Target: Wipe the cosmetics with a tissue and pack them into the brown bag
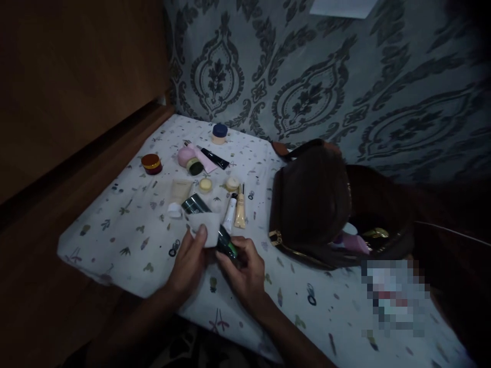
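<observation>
A dark green tube (pixel 195 204) is held at a slant above the patterned cloth (pixel 153 260). My right hand (pixel 245 268) grips its lower right end, fingers wrapped round it. My left hand (pixel 190 260) pinches a white wipe (pixel 205 228) with the thumb on top, and the wipe covers the tube's middle. Just beyond the hands lie a beige tube with a white cap (pixel 181 191), a small yellow jar (pixel 205 185), a white tube (pixel 230 212) and a yellow tube (pixel 240 210).
An open brown bag (pixel 310 199) with items inside stands at the right. Farther back are a red jar (pixel 152 163), a pink tube (pixel 202 156), a black tube (pixel 215 158) and a blue-lidded jar (pixel 220 133). A patterned wall rises behind; a blurred packet lies front right.
</observation>
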{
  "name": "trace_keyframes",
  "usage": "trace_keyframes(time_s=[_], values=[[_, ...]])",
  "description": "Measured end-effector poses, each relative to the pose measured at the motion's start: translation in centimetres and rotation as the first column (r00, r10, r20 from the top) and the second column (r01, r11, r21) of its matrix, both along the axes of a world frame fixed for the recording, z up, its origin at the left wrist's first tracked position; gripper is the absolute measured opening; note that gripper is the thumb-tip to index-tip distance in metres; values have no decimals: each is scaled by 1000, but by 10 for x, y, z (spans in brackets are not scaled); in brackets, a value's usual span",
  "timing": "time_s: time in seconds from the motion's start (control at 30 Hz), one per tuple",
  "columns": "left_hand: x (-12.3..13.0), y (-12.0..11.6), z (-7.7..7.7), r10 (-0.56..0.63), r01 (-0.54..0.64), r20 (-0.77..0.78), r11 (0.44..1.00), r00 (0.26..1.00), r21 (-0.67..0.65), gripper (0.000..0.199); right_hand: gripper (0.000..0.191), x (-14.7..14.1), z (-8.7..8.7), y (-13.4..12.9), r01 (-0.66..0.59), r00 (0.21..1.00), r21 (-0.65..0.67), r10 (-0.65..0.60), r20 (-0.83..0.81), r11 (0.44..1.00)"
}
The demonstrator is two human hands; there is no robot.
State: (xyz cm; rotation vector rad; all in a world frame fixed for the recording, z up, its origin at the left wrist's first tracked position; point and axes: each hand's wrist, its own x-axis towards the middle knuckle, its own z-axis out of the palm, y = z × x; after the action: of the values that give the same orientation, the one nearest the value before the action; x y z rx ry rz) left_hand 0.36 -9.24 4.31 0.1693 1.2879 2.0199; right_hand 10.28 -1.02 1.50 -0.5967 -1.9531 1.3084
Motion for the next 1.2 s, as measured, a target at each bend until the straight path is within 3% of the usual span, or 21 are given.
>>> trace_keyframes(time_s=[0.13,0.23,0.37,0.43,0.47,0.53,0.63,0.7,0.8,0.87,0.93,1.03,1.1,1.2], values=[[10,-7,-2,-136,113,-173,984,976,-134,38,15,-2,8,0,5,1000,-193,-8,-16,981],[12,-8,-2,-189,156,-210,974,959,-165,34,25,-3,14,0,-16,997,-403,-17,-80,915],[11,-6,-2,-226,221,-51,971,973,-88,40,39,-4,16,-4,-202,979,-677,137,-149,707],[12,-6,0,-244,242,-7,967,970,-75,46,46,-5,18,-9,-292,956,-743,211,-205,602],[13,-7,2,-247,246,-7,966,969,-82,49,48,-5,20,-10,-327,943,-750,245,-223,576],[16,-10,6,-223,220,-16,968,975,-123,53,49,-3,28,-11,-375,921,-704,328,-210,602],[19,-17,15,-111,91,-72,968,991,-235,58,42,8,41,-5,-382,920,-460,378,-104,802],[19,-22,21,-86,23,-168,939,982,-343,57,35,20,48,2,-310,950,-264,312,-37,913],[18,-28,31,-163,-31,-352,874,922,-485,49,22,35,55,9,-128,991,-157,131,9,979],[20,-30,36,-250,-39,-479,856,842,-516,44,23,42,58,11,-98,995,-197,92,-38,976],[24,-29,38,-331,-33,-593,855,734,-517,37,35,46,61,11,-190,978,-286,156,-138,939],[30,-24,36,-416,15,-691,862,591,-506,34,47,52,64,6,-323,933,-486,187,-309,812],[35,-17,32,-461,78,-701,860,544,-505,41,54,56,65,5,-334,912,-582,99,-398,741],[44,-6,26,-495,117,-680,845,542,-522,44,57,65,68,6,-308,880,-597,-17,-475,740]])
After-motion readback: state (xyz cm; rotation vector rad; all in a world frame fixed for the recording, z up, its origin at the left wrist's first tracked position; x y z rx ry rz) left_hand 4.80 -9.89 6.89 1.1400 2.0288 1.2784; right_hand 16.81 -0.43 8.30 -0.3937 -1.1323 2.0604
